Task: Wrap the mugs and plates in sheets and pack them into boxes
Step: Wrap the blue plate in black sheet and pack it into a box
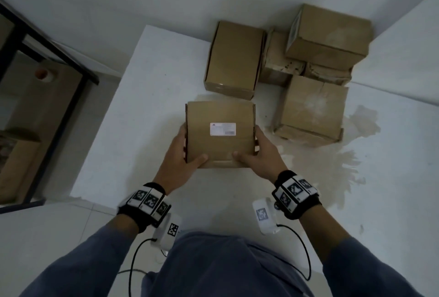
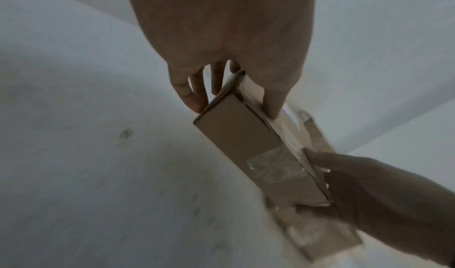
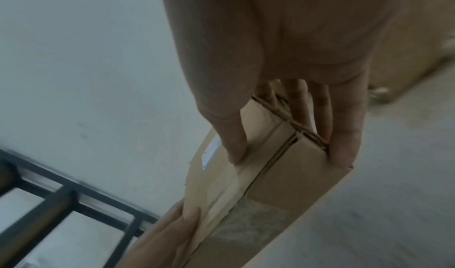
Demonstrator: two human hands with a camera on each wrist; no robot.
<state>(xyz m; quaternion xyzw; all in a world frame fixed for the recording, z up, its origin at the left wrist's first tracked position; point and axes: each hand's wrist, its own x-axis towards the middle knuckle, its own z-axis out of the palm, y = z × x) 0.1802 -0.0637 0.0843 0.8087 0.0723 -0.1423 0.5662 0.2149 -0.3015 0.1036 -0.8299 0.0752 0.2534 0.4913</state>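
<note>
Both hands held a closed flat box (image 1: 219, 134) over the white table (image 1: 147, 97), near its front edge. The left hand (image 1: 184, 152) gripped the box's left side, its thumb lying across the near left corner of the top and its fingers (image 2: 197, 95) curled around the edge to the underside. The right hand (image 1: 257, 152) gripped the right side in the same way, thumb on the near top and fingers (image 3: 344, 145) wrapped beneath. A white label (image 1: 222, 129) sat on the box's top face, and a patch of clear tape (image 2: 275, 165) crossed its near side wall. In the wrist views the box appeared clear of the table, but whether its far edge touched the surface could not be told. Just behind it lay a second closed box (image 1: 234, 59), lengthwise away from the person. To the right stood a cluster of more boxes: one (image 1: 313, 106) on the table near the right hand, and one (image 1: 330, 35) stacked higher on torn cartons at the back corner against the wall. A brownish stain (image 1: 332, 166) spread over the table on the right. At the far left, off the table, stood a dark metal frame (image 1: 59, 59). No mugs, plates or sheets were visible.
</note>
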